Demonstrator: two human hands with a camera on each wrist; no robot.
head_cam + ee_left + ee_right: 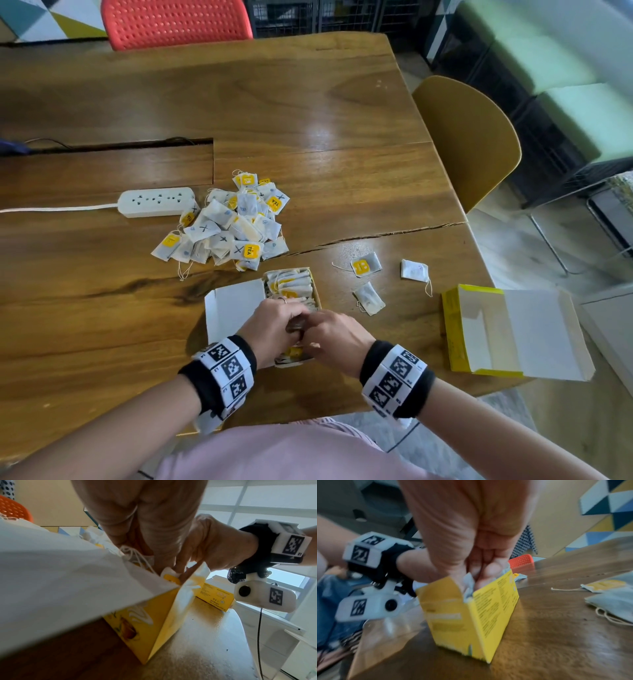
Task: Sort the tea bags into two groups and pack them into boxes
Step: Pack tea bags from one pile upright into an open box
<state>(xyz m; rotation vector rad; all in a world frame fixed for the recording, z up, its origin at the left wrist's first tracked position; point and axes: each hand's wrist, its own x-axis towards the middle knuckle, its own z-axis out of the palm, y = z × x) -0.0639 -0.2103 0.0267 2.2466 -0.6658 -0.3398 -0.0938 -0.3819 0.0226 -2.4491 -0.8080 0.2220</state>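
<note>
An open yellow tea box (236, 305) stands in front of me with a row of tea bags (293, 286) packed inside. Both hands meet over its near end. My left hand (274, 325) reaches its fingers (150, 555) straight down among the packed bags and their strings. My right hand (329, 334) pinches a white tea bag (469, 580) between thumb and fingers at the box (488, 612) opening. A pile of mixed tea bags (222, 222) lies behind the box. A second open yellow box (452, 329) lies at the right.
Three loose tea bags (365, 265) lie between the two boxes. A white power strip (156, 202) with its cord sits left of the pile. A red chair (178, 24) stands at the far side and a yellow chair (472, 137) at the right table edge.
</note>
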